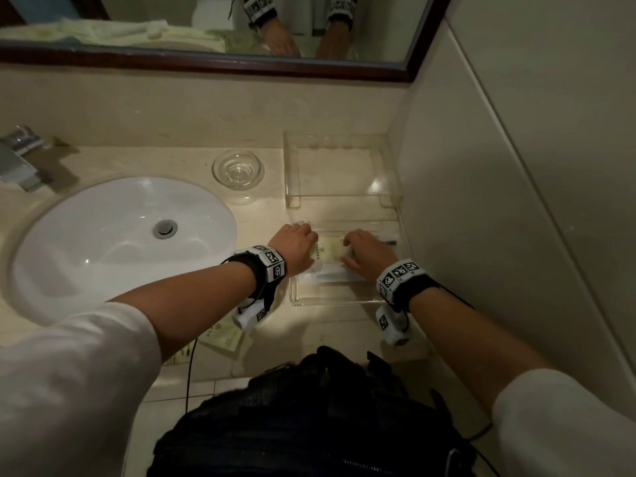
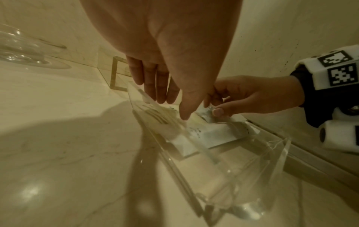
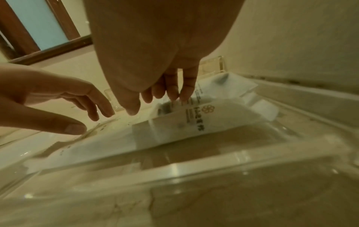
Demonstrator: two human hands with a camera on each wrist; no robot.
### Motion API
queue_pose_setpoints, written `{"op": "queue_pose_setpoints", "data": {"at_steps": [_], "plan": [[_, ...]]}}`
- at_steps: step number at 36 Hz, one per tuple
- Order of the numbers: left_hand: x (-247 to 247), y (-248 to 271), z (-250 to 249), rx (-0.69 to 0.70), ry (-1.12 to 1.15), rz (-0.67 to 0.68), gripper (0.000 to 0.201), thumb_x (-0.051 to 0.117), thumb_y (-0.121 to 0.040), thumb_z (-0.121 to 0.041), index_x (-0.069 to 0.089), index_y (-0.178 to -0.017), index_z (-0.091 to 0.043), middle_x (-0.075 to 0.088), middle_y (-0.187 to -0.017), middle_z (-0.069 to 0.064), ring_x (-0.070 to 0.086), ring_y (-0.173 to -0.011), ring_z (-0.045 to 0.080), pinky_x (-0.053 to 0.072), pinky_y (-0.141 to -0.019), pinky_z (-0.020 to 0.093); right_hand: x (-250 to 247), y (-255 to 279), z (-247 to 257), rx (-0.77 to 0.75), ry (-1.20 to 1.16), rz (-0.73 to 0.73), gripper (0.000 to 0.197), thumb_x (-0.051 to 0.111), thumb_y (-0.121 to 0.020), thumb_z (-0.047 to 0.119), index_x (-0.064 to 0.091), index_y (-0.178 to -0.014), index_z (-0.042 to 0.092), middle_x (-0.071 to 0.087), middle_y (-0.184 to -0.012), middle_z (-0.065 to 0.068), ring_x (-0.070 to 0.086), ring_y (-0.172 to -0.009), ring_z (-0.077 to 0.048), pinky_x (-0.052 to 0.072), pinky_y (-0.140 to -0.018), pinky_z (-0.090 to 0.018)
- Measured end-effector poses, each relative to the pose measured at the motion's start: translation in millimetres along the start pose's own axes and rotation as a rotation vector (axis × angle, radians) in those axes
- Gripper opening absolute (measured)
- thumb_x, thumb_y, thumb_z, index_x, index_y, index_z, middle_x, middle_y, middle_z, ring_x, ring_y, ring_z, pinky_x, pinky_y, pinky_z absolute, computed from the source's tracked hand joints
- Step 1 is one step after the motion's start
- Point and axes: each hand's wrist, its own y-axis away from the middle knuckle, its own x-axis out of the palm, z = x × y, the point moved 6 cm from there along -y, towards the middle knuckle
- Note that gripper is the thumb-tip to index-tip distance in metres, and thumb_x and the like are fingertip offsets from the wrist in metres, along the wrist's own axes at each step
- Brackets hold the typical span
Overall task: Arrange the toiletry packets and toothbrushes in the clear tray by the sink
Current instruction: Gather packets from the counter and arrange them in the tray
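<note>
The near clear tray (image 1: 330, 301) (image 2: 252, 176) (image 3: 194, 169) sits on the counter by the right wall. Inside it lies a pale packet with a gold logo (image 1: 328, 254) (image 3: 194, 122) on top of a longer white packet (image 1: 325, 276) (image 2: 217, 136). My left hand (image 1: 296, 242) (image 2: 172, 106) (image 3: 89, 121) reaches into the tray's left side with straight fingers, its thumb touching the pale packet's end. My right hand (image 1: 358, 249) (image 2: 214, 104) (image 3: 153, 104) is at the packet's other end, fingers curled and pinching it. Both hands hide parts of the packets.
A second clear tray (image 1: 292, 166) stands behind, against the backsplash. Left of it is a glass dish (image 1: 237, 170), then the white sink (image 1: 103, 235) and faucet (image 1: 20, 160). More pale packets (image 1: 223, 339) lie at the counter's front edge under my left wrist. The wall (image 1: 481, 201) is close on the right.
</note>
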Motion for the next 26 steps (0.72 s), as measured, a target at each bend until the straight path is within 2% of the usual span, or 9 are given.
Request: {"op": "queue_pose_setpoints", "data": {"at_steps": [3,8,12,17,22,26], "plan": [[-1,0,-4,0.035,0.055,-0.032,0.045,0.059,-0.085,-0.039,0.051,-0.121,-0.015,0.051,-0.122,0.007,0.050,-0.110,0.027,0.039,-0.091,0.035,-5,8,-11,0.111,-0.003,-0.028,0.022,0.056,-0.090,0.032,0.049,-0.101,0.014,0.059,-0.101,-0.006,0.056,-0.086,-0.022,0.042,-0.070,-0.030],[0,2,-14,0.124,0.112,-0.006,0.042,0.066,-0.080,-0.045,0.056,-0.109,-0.017,0.051,-0.112,0.005,0.052,-0.097,0.025,0.045,-0.079,0.035,-3,21,-24,0.232,-0.040,0.016,0.027,0.056,-0.090,0.032,0.049,-0.108,0.012,0.060,-0.105,-0.006,0.060,-0.090,-0.025,0.046,-0.076,-0.034],[3,4,-18,0.141,0.105,0.046,0.047,0.067,-0.077,-0.050,0.056,-0.109,-0.018,0.051,-0.112,0.005,0.052,-0.098,0.025,0.045,-0.077,0.034,0,22,-24,0.214,-0.049,0.013,0.027,0.059,-0.089,0.031,0.051,-0.107,0.013,0.058,-0.108,-0.007,0.057,-0.092,-0.023,0.047,-0.078,-0.034],[8,4,-21,0.128,0.109,0.082,0.044,0.069,-0.077,-0.045,0.054,-0.108,-0.017,0.050,-0.112,0.005,0.053,-0.097,0.026,0.044,-0.074,0.033,3,21,-23,0.207,-0.047,0.013,0.036,0.063,-0.085,0.037,0.054,-0.110,0.013,0.056,-0.112,-0.006,0.056,-0.097,-0.023,0.049,-0.086,-0.037],[9,2,-22,0.094,0.140,0.090,0.041,0.069,-0.078,-0.041,0.053,-0.106,-0.016,0.048,-0.112,0.005,0.055,-0.094,0.026,0.047,-0.073,0.034,5,24,-22,0.159,-0.007,0.022,0.041,0.066,-0.081,0.044,0.053,-0.106,0.014,0.054,-0.109,-0.006,0.050,-0.087,-0.019,0.040,-0.074,-0.029],[10,2,-21,0.077,0.157,0.088,0.040,0.069,-0.078,-0.040,0.053,-0.105,-0.016,0.049,-0.111,0.005,0.055,-0.095,0.027,0.047,-0.073,0.033,6,23,-25,0.130,0.015,0.036,0.045,0.068,-0.078,0.048,0.053,-0.105,0.016,0.053,-0.108,-0.005,0.049,-0.087,-0.019,0.038,-0.074,-0.028]]}}
